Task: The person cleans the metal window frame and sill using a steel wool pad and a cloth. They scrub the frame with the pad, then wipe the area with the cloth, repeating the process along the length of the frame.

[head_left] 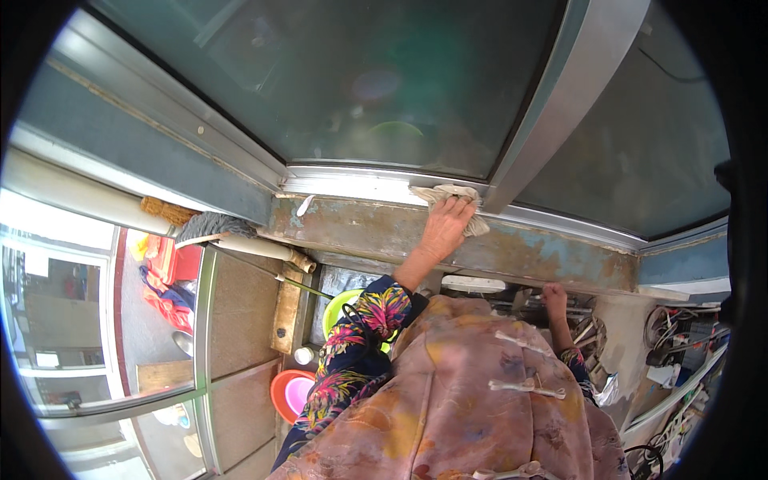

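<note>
My left hand (450, 224) presses a crumpled beige cloth (442, 193) against the metal window frame, at the foot of the large dark pane (384, 88). Part of the cloth hangs over the worn sill (360, 228) below the frame. Lower and to the right, my right hand (554, 296) is closed like a fist beside the sill's near edge. Whatever it may grip is hidden. A small white object (305, 206) lies on the left end of the sill.
A thick upright frame bar (568, 96) divides the panes. At left are a pipe (256, 246), a grey mop head (214, 227) and a green pole (308, 286). A lime-green basin (336, 310) and a red basin (282, 396) stand below. Assorted clutter (680, 344) fills the right.
</note>
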The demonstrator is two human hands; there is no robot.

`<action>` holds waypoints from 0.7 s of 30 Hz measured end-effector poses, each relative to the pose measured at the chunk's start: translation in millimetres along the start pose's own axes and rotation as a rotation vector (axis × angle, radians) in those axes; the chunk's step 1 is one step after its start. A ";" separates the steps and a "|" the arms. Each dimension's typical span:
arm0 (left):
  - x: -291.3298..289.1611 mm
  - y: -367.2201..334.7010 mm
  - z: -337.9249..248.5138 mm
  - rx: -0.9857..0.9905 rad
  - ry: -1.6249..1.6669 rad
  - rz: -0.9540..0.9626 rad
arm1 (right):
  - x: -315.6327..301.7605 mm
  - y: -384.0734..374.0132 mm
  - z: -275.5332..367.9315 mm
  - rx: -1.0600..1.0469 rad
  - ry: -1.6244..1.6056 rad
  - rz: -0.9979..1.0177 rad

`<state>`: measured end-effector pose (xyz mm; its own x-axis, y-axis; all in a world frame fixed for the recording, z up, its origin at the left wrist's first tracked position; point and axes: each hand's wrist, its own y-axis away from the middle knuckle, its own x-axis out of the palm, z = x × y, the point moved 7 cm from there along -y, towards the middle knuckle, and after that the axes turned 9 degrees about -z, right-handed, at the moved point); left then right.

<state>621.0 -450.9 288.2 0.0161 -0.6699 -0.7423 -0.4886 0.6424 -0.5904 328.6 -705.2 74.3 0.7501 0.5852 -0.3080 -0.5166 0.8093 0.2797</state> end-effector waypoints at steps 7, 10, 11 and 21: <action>11.4 -13.3 0.6 -0.023 0.161 0.103 | 3.1 21.1 -1.6 0.072 -0.055 -0.017; 16.0 -15.7 0.6 0.006 0.065 0.153 | -0.8 19.1 -10.0 0.156 -0.050 -0.088; 17.6 -16.4 -0.9 0.034 0.040 0.166 | 4.3 18.5 -8.5 0.134 -0.080 -0.047; 25.3 -23.6 3.4 0.107 -0.122 0.190 | 23.0 21.9 2.4 0.155 -0.045 -0.095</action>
<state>635.9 -481.8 282.3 0.0413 -0.4879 -0.8719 -0.3976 0.7925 -0.4624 335.6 -674.1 75.5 0.8120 0.5009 -0.2997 -0.3754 0.8413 0.3890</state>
